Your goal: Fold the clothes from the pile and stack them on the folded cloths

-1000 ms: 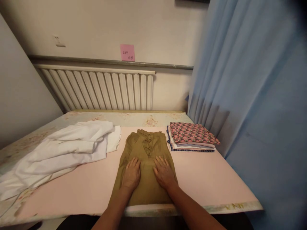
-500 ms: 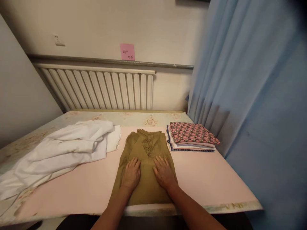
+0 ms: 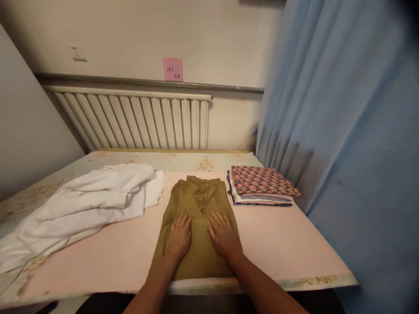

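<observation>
An olive-green shirt with a ruffled front opening lies folded long and narrow in front of me, its collar end away from me and its lower end at the table's near edge. My left hand rests flat on the left half of the shirt, fingers stretched forward. On the right half lies my right hand, palm down with the fingers slightly spread. Neither hand grips the cloth.
Crumpled white cloth spreads over the left side. To the right sits a stack of folded fabrics topped by a red patterned piece. A pink sheet covers the tabletop. Behind are a radiator and a blue curtain.
</observation>
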The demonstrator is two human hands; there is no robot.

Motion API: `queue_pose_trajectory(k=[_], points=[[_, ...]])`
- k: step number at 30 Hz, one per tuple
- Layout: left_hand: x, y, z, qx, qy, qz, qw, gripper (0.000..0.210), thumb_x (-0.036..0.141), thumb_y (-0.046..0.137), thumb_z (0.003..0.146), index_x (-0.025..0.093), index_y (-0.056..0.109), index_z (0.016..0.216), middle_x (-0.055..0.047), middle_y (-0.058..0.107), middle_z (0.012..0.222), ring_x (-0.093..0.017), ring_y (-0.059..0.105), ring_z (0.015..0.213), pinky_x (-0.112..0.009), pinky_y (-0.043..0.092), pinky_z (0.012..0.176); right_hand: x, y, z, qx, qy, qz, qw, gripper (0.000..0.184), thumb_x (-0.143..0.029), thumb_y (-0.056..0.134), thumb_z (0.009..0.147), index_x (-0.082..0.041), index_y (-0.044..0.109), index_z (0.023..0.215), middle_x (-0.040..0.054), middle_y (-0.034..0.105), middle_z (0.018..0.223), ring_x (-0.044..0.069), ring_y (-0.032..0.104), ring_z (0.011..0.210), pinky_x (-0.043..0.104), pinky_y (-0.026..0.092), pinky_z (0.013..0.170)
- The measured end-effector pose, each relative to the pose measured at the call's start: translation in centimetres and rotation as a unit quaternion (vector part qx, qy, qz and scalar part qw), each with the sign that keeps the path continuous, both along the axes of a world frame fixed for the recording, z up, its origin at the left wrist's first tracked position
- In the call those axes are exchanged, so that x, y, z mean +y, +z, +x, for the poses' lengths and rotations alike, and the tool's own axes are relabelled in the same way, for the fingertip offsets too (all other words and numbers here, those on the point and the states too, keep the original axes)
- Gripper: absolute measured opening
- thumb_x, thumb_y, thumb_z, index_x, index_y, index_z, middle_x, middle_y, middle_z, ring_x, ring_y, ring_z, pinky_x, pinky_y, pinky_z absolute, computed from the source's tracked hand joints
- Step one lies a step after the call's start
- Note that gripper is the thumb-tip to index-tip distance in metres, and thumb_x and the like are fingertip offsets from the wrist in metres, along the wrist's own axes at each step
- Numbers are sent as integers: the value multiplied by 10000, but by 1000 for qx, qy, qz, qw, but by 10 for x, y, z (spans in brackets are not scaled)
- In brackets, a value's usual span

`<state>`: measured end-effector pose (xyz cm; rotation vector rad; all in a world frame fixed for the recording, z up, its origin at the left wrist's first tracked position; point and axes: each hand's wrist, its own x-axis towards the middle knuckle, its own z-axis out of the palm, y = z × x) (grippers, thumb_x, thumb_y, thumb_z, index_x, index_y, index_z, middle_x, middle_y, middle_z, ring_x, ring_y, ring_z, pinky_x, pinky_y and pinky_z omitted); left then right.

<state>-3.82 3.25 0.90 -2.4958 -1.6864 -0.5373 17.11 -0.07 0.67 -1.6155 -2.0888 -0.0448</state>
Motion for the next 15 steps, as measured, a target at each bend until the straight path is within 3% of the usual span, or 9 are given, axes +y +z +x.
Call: queue_pose_trajectory(k=[5,9,12,15], points=[[0,3,-1,-15,3,-12,1000,438,153,359,923,161,570,1307,-115,548,1407,-256,450,1342,-424,371,1089,0,-1,-1,1,0,9,1000,403,-275,447,957,-196,522,1345,82,496,1444,232,364,1387,467,240,1161],[6,15,-1,-25,22,-56,998,407,212,334,954,164,569,1282,-117,585,1345,-238,492,1266,-397,377,1050,0,-1,-2,10,-3,7,1000,383,-281,447,958,-198,546,1319,79,505,1437,235,380,1376,462,247,1159],[17,25,2,-19,37,-83,996,354,270,354,956,184,630,1161,-110,656,1171,-246,551,1103,-386,410,947,1,0,-2,17,-1,6,1000,378,-295,442,964,-201,552,1313,72,514,1429,238,388,1371,459,240,1162],[30,31,7,-12,41,-101,994,284,266,407,926,200,661,1032,-105,661,1093,-264,534,1061,-401,388,904,2,0,-1,15,-3,3,1000,387,-302,442,964,-198,546,1323,73,516,1428,233,391,1369,451,238,1164]])
